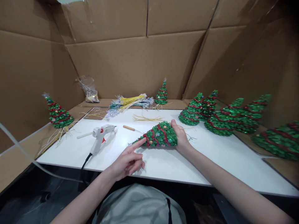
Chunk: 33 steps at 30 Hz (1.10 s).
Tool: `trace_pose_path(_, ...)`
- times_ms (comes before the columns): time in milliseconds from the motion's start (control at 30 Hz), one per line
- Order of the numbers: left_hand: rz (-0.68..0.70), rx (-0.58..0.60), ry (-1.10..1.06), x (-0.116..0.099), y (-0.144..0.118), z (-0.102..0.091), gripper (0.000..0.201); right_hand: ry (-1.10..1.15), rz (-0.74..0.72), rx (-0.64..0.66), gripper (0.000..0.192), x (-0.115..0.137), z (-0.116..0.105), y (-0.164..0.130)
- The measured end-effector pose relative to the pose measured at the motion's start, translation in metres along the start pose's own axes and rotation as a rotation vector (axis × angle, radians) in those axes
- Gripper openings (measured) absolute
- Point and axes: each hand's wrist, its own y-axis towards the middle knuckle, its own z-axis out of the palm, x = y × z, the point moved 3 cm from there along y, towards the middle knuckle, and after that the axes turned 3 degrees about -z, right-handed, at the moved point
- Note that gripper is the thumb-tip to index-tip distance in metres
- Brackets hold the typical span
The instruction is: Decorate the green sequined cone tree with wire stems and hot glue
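Head view, near to far. Grey lap cloth (137, 202) at the bottom edge, two bare forearms coming in over it. Left hand (127, 161) has its index finger stretched out, tip touching the narrow end of the tree, other fingers curled loose, holding nothing. Right hand (179, 135) is wrapped around the wide base of one small green tinsel tree (160, 135), which lies tilted on its side on the white tabletop (210, 155), tip pointing left, red bead strands and small baubles on it.

Count: one glue gun (99, 138) lying left of the hands, cord (85, 161) running off the near edge; one wooden-handled awl (130, 128) just behind the held tree; one loose bunch of straw strands (147, 118) behind that. One tree standing on the left (58, 113), one at the back centre (161, 93). Right side pile of lying trees (224, 116), about four, overlapping so the exact count is hard to tell, plus one more at the far right edge (280, 140). One heap of yellow and silver tinsel stems (128, 102) at the back, one clear plastic bag (88, 90) in the back left corner.

Cardboard walls (140, 46) close off the bench on three sides.
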Motion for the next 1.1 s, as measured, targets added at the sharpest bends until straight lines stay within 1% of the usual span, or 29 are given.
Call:
trace_pose_path(267,0.002,0.005,-0.005,-0.0001,-0.0005,-0.0001,0.056,0.012,0.015,0.008,0.046,0.0007,0.0016,-0.0014)
trace_pose_path(733,0.0,0.002,0.005,-0.0007,-0.0001,0.0003,0.057,0.018,-0.004,0.008,0.045,0.0009,0.0013,-0.0008)
trace_pose_path(1100,-0.011,-0.01,-0.003,-0.002,0.0001,0.002,0.058,-0.045,-0.009,-0.002,0.048,0.0013,0.0002,0.0)
